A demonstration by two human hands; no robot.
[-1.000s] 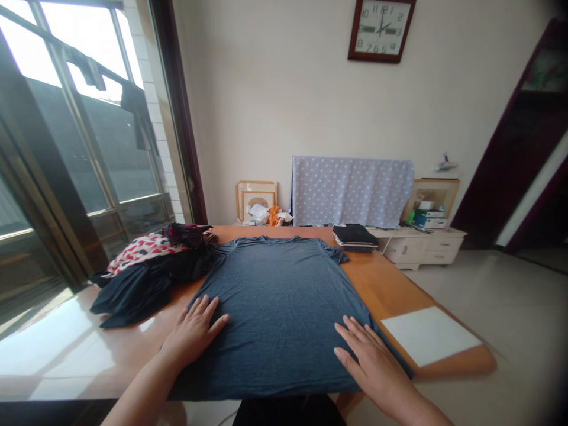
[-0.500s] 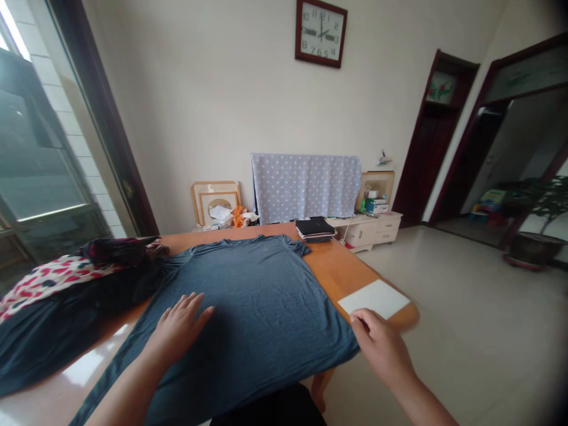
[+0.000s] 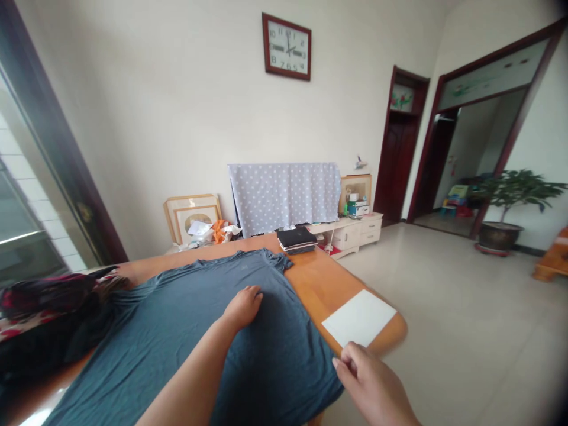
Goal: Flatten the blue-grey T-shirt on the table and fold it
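The right hand (image 3: 366, 373) pinches a blue T-shirt (image 3: 177, 331) at the near edge of a wooden table (image 3: 313, 293). Over the shirt, the left hand (image 3: 243, 307) curls loosely, any grip unclear.

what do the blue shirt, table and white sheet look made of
Blue shirt: likely thin knit fabric, matte, given its soft drape and fine wrinkles. Table: probably wood or veneer, with a glossy finish that reflects light. White sheet: smooth, flat and straight-edged, perhaps card or plastic; unclear.
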